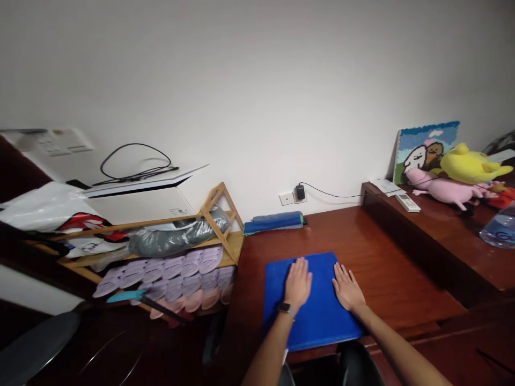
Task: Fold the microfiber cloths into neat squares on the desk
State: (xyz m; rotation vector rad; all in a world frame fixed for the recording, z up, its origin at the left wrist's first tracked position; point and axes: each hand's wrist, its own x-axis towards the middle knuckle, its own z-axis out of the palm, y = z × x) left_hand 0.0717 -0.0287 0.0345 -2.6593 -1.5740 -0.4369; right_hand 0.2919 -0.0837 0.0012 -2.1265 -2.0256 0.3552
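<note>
A blue cloth lies spread out flat near the front edge of the reddish-brown wooden table. My left hand rests palm down on its upper left part, fingers stretched forward; a watch sits on that wrist. At the cloth's right edge, my right hand lies flat as well, its fingers extended and slightly apart. Neither hand grips anything. Farther back, by the wall, are folded blue and grey cloths.
To the left stands a wooden rack with rows of lilac and pink slippers; a white box is on top. A raised ledge on the right holds plush toys, a remote control and a water bottle. A black charger is plugged into the wall.
</note>
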